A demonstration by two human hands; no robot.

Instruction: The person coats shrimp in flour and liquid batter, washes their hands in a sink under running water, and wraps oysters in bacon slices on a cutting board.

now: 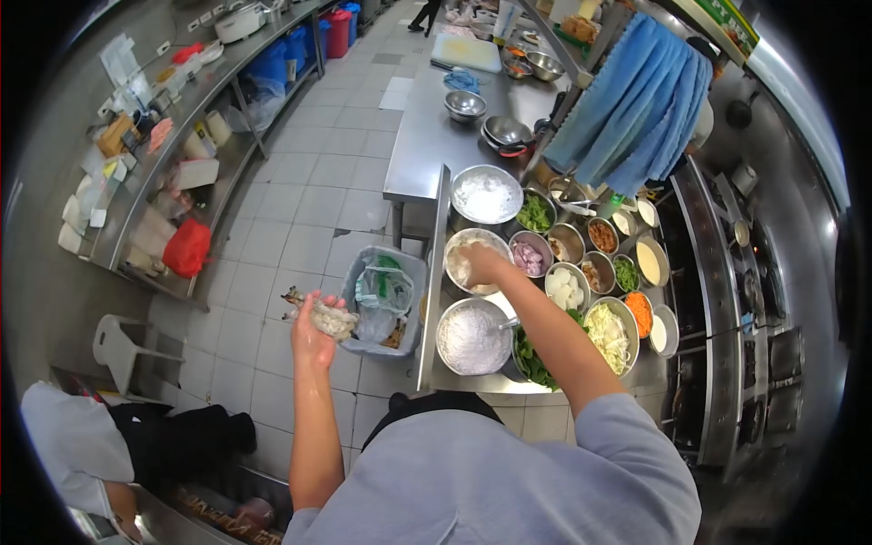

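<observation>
My left hand [312, 342], palm up and fingers curled, holds several pale peeled shrimp [332, 320] with dark tails sticking out, to the left of the counter. My right hand [483, 265] reaches down into a metal bowl [456, 277] of pale, whitish food; its fingertips are hidden there. Just in front of me stands a bowl of white flour [474, 338] with a handle leaning on its rim. Behind the right hand is another bowl of white powder [487, 194]. Sliced onion [527, 257] sits in a small container to the right.
Containers of shredded cabbage [607, 334], carrot [639, 313], greens [534, 356] and sauces crowd the counter. A grey bin [418, 304] stands on the floor below my left hand. Blue towels [627, 104] hang at right. A co-worker [77, 436] is at lower left.
</observation>
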